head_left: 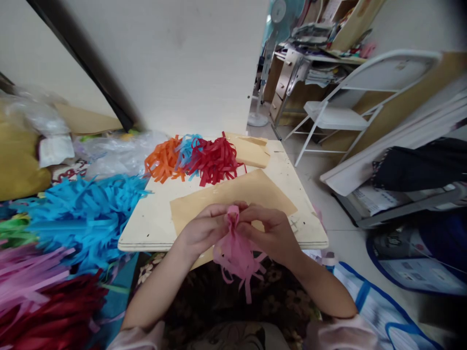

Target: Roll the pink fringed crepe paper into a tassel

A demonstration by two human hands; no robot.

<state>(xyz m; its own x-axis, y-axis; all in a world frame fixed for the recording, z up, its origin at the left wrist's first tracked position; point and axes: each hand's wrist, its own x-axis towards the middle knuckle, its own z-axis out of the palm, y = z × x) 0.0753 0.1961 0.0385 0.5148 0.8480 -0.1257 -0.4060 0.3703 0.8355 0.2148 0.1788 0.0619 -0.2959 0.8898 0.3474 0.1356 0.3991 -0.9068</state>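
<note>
A pink tissue-paper tassel (239,250) hangs over the near edge of the small table, its twisted loop upward and its cut strips dangling. My left hand (206,226) pinches the loop from the left, fingers closed. On the other side, my right hand (272,231) grips the same neck between thumb and fingers. A sheet of brown paper (219,194) lies on the table beneath and beyond both hands. Farther back sit an orange tassel (164,158), a light blue tassel (188,146) and a dark red tassel (219,158), side by side.
The pale wooden table (149,223) stands against a white panel (175,63). At left are piles of blue fringe (91,214), pink fringe (32,277) and red fringe (62,311). More brown paper (251,150) lies at the table's back. A white folding chair (335,114) stands at right.
</note>
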